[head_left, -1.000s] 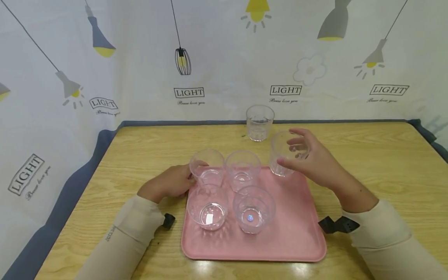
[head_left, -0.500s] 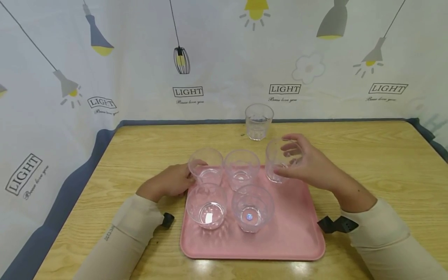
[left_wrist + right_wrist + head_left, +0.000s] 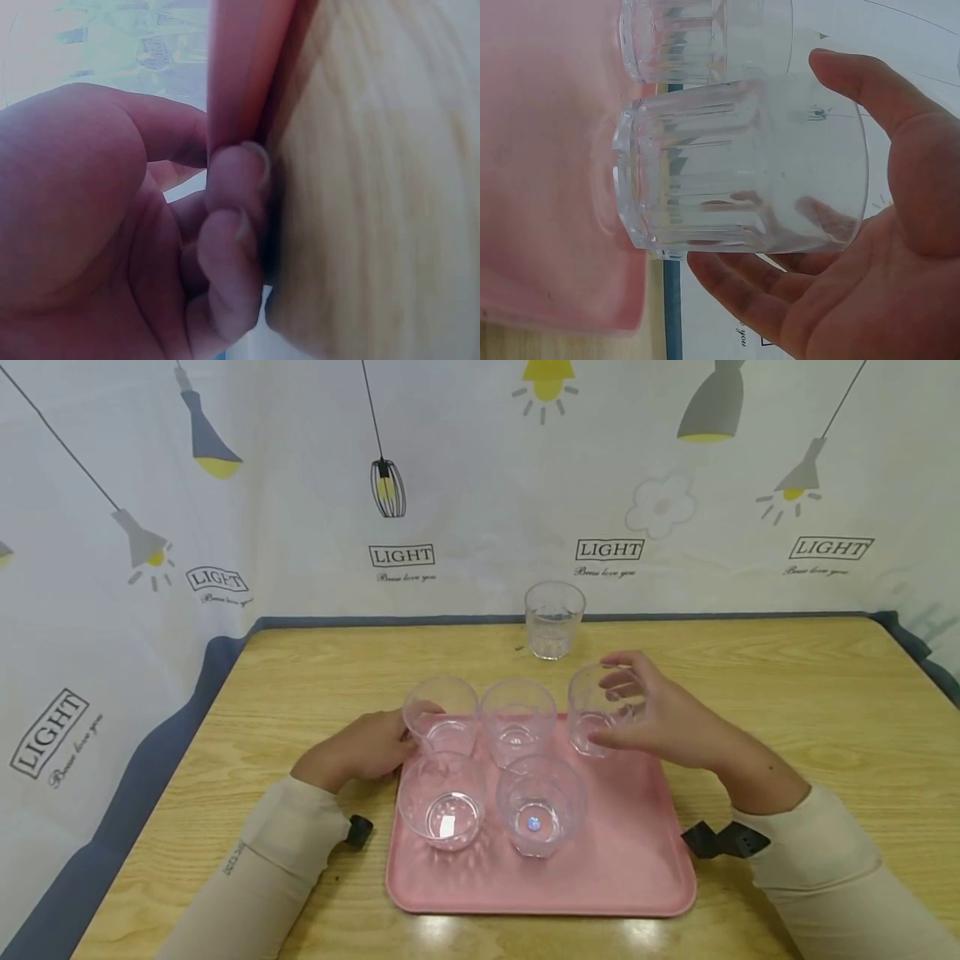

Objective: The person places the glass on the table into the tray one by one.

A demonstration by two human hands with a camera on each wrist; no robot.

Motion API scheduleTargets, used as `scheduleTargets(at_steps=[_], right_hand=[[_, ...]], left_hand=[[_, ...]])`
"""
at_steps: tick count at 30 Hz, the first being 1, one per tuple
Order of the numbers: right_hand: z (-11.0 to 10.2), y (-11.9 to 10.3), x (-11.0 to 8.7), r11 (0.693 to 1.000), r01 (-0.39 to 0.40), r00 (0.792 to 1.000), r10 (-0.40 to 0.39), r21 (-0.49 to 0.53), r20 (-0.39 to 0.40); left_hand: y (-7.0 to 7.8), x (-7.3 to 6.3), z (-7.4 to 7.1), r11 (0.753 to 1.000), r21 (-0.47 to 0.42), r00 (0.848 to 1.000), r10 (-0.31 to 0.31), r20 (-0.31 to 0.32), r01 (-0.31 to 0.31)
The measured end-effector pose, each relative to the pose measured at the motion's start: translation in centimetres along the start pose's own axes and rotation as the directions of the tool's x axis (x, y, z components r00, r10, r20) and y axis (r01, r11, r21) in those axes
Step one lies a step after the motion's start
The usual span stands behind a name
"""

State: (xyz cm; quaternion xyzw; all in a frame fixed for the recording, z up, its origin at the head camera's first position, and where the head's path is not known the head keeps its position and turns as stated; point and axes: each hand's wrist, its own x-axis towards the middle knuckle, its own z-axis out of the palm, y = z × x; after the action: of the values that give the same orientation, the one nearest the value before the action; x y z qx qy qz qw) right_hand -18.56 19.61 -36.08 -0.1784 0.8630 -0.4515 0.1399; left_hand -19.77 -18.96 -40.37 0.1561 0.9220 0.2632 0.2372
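Observation:
In the head view my right hand (image 3: 652, 710) holds a clear tumbler (image 3: 588, 727) at the back right of a pink tray (image 3: 615, 868). The right wrist view shows its thumb on one side of the tumbler (image 3: 727, 165) and the fingers round the other, with the tumbler's base right at the tray (image 3: 547, 187). My left hand (image 3: 375, 746) grips the tray's left edge, its fingers (image 3: 232, 255) curled against the rim. Several more clear tumblers stand upright on the tray, among them a front-left one (image 3: 442, 802) and a front-right one (image 3: 542, 806).
Another clear tumbler (image 3: 553, 622) stands behind the tray, near the back edge of the wooden table (image 3: 787, 710). A white cloth (image 3: 487, 485) printed with lamps hangs behind the table. A dark wrist-worn piece (image 3: 723, 841) juts from the right sleeve.
My right hand has brought its tumbler a little left and toward me, from the tray's back edge onto its back right part. My left hand stays at the tray's edge.

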Motion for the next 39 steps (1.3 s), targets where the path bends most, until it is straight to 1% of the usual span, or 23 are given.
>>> scheduleTargets(at_steps=[8,16,19,23,27,35,39], right_hand=[[0.0,-0.3,-0.2,1.000,0.023,0.999,-0.023,-0.007,0.024],[0.1,-0.1,-0.3,1.000,0.008,0.998,-0.007,-0.011,0.056],[0.2,0.0,-0.2,1.000,0.010,0.999,-0.009,-0.026,0.053],[0.2,0.2,-0.2,0.999,-0.002,0.999,0.004,-0.040,0.051],[0.1,0.3,-0.1,0.999,-0.007,0.998,0.010,-0.039,0.058],[0.2,0.5,-0.2,0.999,0.000,0.998,0.002,-0.037,0.066],[0.2,0.7,-0.1,0.999,0.002,0.998,0.001,-0.049,0.063]], left_hand=[[0.0,-0.1,-0.1,1.000,-0.001,1.000,0.003,-0.003,-0.003],[0.1,0.0,0.0,1.000,0.000,1.000,0.005,0.001,-0.005],[0.1,0.0,-0.1,1.000,0.027,1.000,0.007,-0.011,-0.007],[0.0,0.0,-0.2,0.997,0.076,0.999,0.027,-0.030,-0.024],[0.1,-0.1,-0.2,0.995,0.091,0.999,0.033,-0.034,-0.030],[0.3,-0.2,-0.2,0.999,0.044,1.000,0.010,-0.019,-0.010],[0.3,-0.2,-0.2,0.999,0.050,1.000,0.010,-0.020,-0.009]])
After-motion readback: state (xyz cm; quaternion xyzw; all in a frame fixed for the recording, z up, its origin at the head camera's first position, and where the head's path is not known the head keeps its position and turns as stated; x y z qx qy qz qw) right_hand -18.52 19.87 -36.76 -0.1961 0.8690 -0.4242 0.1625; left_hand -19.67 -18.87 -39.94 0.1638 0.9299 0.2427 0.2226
